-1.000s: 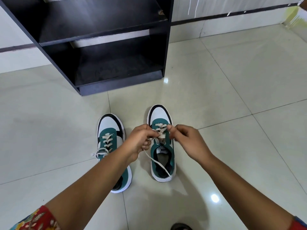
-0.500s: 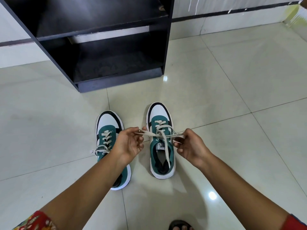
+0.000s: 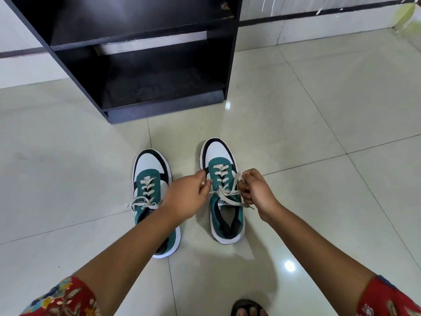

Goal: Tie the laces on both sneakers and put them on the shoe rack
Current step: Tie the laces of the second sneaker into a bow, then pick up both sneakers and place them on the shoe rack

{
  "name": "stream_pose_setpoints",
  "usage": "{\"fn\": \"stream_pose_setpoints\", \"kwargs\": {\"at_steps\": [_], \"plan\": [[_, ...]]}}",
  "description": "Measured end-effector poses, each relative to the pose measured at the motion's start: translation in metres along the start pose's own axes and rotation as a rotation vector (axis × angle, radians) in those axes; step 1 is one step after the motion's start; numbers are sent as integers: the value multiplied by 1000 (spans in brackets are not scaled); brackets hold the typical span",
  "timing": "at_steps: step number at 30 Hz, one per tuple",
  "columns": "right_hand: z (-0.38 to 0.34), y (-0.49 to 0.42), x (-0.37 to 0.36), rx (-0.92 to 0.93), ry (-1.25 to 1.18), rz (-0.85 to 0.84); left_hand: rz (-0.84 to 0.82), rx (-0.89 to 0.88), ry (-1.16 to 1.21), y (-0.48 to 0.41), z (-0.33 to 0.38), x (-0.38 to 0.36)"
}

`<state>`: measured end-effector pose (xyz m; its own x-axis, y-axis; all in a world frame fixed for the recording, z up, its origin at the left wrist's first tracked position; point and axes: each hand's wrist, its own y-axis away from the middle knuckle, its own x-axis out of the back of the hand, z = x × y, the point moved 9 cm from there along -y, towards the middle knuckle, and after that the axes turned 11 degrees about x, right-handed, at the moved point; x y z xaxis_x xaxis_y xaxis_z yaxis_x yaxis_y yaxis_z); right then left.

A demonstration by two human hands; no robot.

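Between the two pinching hands, the lace of the right sneaker (image 3: 224,192) crosses at a knot over the tongue. The left hand (image 3: 185,198) is closed on one end of that lace at the sneaker's left edge; the right hand (image 3: 254,190) is closed on a loop of it at the right edge, with a loose tail trailing out below its knuckles. The sneaker's long axis runs straight away from the person, toe forward, so the lace is stretched across that axis and the tightening pull, as I judge it, goes outward to each side. Both hands sit about equally near the knot. Just left of the left hand, partly under its forearm, the left sneaker (image 3: 151,176) stands parallel, its lace already in a bow. Beyond both toes the black shoe rack (image 3: 159,106) stands on the tiled floor (image 3: 319,110), its bottom shelf open toward the sneakers, slightly nearer the left one.
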<state>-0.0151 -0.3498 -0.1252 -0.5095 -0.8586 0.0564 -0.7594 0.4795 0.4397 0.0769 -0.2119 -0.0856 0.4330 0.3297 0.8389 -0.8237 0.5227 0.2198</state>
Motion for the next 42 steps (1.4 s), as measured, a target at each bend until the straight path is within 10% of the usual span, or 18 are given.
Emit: {"fn": "stream_pose_setpoints", "kwargs": {"at_steps": [17,28,34,42], "plan": [[11,-4,9,-64,82,-18,181,-312,-537,11,15,-9],[-6,-4,4,-51,22,-80,-49,7,-62,21,8,-12],[6,1,19,-61,-7,8,200,-422,-380,36,44,-1],[-20,14,32,281,544,23,209,-465,-419,47,30,22]]}}
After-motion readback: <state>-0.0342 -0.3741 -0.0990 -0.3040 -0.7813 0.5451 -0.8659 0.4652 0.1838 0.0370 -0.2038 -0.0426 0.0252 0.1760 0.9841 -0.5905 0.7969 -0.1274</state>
